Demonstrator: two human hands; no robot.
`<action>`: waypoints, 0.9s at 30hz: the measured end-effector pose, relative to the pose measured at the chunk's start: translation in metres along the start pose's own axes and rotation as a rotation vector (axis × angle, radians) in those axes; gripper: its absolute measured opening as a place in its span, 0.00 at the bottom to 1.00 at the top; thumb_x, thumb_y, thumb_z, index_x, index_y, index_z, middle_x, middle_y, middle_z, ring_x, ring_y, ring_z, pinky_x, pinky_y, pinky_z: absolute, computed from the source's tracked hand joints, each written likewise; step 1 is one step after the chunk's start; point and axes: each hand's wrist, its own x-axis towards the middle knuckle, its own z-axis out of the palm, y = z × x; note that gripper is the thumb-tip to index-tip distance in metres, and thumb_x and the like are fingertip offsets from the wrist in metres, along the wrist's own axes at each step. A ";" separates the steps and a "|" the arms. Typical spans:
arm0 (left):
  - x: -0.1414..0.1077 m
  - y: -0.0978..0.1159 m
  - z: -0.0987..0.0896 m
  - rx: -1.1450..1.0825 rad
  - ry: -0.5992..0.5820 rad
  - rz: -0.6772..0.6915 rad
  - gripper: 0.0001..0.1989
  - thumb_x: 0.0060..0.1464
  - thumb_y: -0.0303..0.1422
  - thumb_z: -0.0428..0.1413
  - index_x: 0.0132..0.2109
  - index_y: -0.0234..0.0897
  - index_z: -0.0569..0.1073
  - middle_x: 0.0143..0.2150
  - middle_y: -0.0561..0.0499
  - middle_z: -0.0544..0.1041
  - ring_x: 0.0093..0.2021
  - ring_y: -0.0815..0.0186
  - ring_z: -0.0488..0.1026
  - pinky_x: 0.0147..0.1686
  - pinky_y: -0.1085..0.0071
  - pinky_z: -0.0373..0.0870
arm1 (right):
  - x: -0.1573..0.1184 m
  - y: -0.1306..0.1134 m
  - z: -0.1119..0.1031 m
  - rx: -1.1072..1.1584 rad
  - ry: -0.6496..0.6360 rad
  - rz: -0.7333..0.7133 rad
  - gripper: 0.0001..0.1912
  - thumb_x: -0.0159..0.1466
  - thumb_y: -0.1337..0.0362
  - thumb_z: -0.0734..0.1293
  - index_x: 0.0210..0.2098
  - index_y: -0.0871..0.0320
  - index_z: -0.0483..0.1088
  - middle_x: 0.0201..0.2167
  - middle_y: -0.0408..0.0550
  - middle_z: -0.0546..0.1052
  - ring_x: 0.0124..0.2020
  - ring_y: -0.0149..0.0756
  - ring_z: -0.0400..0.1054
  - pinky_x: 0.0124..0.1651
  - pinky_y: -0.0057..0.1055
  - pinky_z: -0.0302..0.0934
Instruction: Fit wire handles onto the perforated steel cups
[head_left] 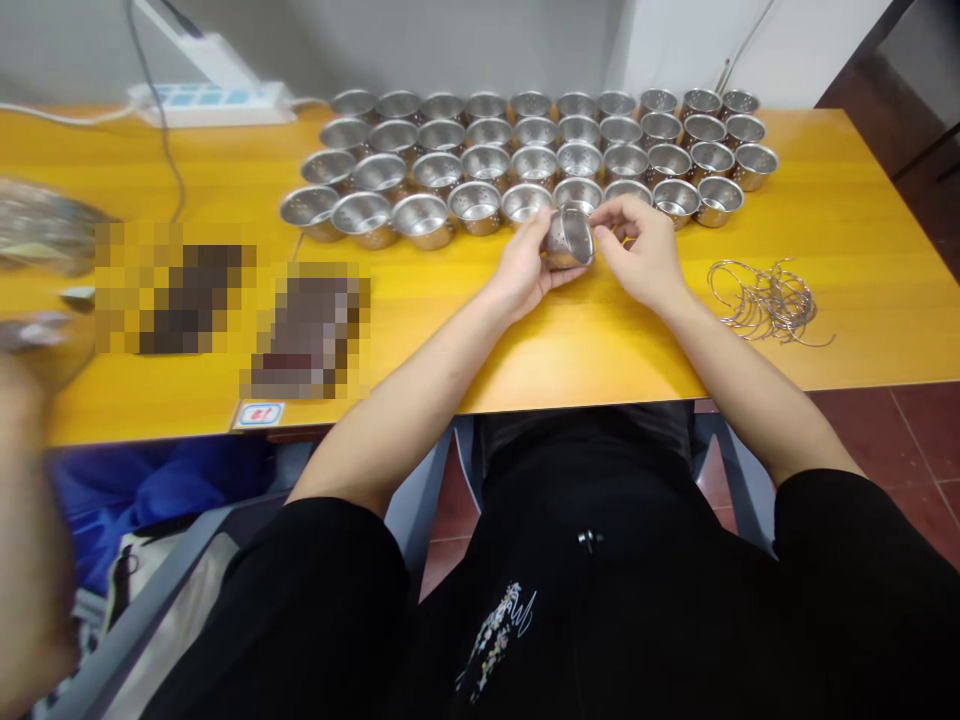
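My left hand [525, 262] grips a small perforated steel cup [568, 240], thumb on top and fingers underneath, its opening tipped to the right. At the cup's right rim, my right hand [637, 245] has its fingers curled and pinched. Whatever sits between those fingertips is too small to make out. Behind both hands stand several rows of similar perforated steel cups [480, 208], upright with their mouths up. A tangled heap of thin metal wire rings [769, 300] lies on the table to the right of my right hand.
On the yellow table [420, 340], two blurred-out dark objects [307, 335] lie to the left. A white power strip [217, 103] with cables is at the back left. Another person's arm [30, 520] reaches in at the left edge, near a blurred clear bag [45, 225].
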 end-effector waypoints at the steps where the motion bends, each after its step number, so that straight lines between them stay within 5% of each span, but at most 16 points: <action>1: 0.001 0.000 -0.001 -0.007 -0.004 0.005 0.29 0.81 0.67 0.66 0.63 0.48 0.84 0.70 0.42 0.95 0.76 0.47 0.91 0.69 0.56 0.93 | 0.000 0.000 0.000 0.011 -0.004 0.000 0.24 0.80 0.36 0.79 0.57 0.50 0.86 0.52 0.54 0.89 0.49 0.52 0.85 0.57 0.52 0.86; 7: 0.003 0.002 -0.003 -0.046 -0.037 -0.005 0.32 0.80 0.71 0.63 0.69 0.53 0.82 0.61 0.47 0.98 0.70 0.52 0.94 0.71 0.60 0.91 | -0.003 -0.006 0.004 -0.019 -0.062 0.003 0.33 0.77 0.26 0.81 0.59 0.47 0.85 0.57 0.54 0.89 0.54 0.54 0.83 0.58 0.54 0.85; 20: 0.003 0.002 -0.003 -0.040 -0.042 -0.017 0.29 0.82 0.67 0.64 0.67 0.50 0.83 0.62 0.44 0.98 0.70 0.53 0.95 0.65 0.63 0.92 | -0.003 -0.012 0.002 0.014 -0.036 0.025 0.22 0.79 0.37 0.77 0.53 0.49 0.86 0.49 0.52 0.89 0.50 0.51 0.82 0.53 0.50 0.81; 23: 0.004 0.001 -0.005 -0.082 -0.070 -0.023 0.29 0.83 0.66 0.63 0.71 0.51 0.83 0.62 0.44 0.98 0.69 0.52 0.95 0.67 0.62 0.93 | -0.003 -0.007 0.002 0.011 -0.045 0.002 0.27 0.80 0.35 0.78 0.63 0.48 0.86 0.58 0.55 0.89 0.55 0.54 0.85 0.58 0.53 0.84; 27: -0.002 0.006 0.001 -0.068 -0.059 -0.040 0.32 0.84 0.67 0.60 0.72 0.49 0.84 0.63 0.42 0.97 0.68 0.48 0.95 0.67 0.58 0.94 | -0.003 -0.002 0.001 -0.034 -0.099 -0.054 0.52 0.71 0.29 0.87 0.83 0.45 0.75 0.81 0.63 0.81 0.74 0.69 0.81 0.73 0.67 0.83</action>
